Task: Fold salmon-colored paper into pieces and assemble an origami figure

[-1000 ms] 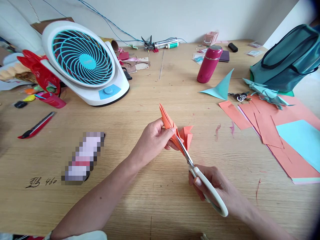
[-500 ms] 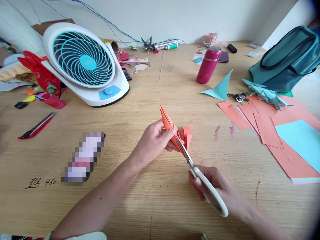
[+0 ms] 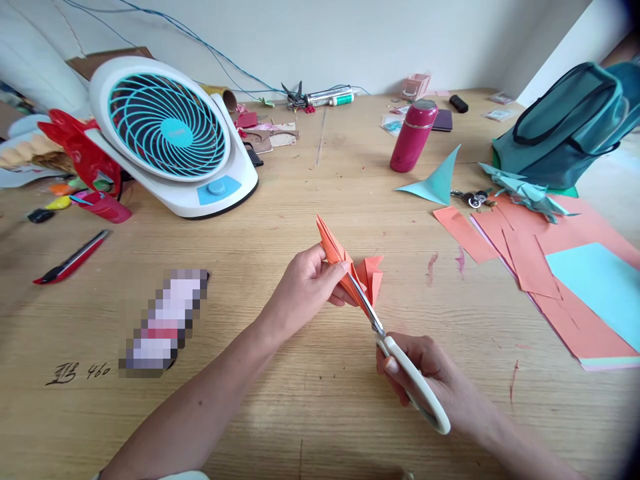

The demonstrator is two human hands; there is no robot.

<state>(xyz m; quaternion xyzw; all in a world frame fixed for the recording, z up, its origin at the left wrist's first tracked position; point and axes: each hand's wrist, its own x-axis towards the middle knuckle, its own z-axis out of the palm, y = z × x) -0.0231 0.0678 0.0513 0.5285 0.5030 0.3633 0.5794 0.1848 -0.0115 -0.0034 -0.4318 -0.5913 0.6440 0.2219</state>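
Observation:
My left hand (image 3: 305, 287) pinches a folded orange paper piece (image 3: 334, 247) just above the wooden table (image 3: 280, 400), thumb and fingers closed on its folds. My right hand (image 3: 425, 373) grips white-handled scissors (image 3: 400, 363). Their blades point up and to the left and lie against the orange paper close to my left fingertips. A pointed flap of the same paper (image 3: 373, 273) sticks out to the right behind the blades.
A white and teal fan (image 3: 170, 137) stands at the back left, with a red utility knife (image 3: 70, 257) in front of it. A pink bottle (image 3: 414, 135), a teal paper cone (image 3: 435, 180), orange and blue sheets (image 3: 575, 280) and a teal backpack (image 3: 565, 133) lie to the right.
Both hands keep their grip and position. The view has tilted slightly, so everything sits a little lower in the frame.

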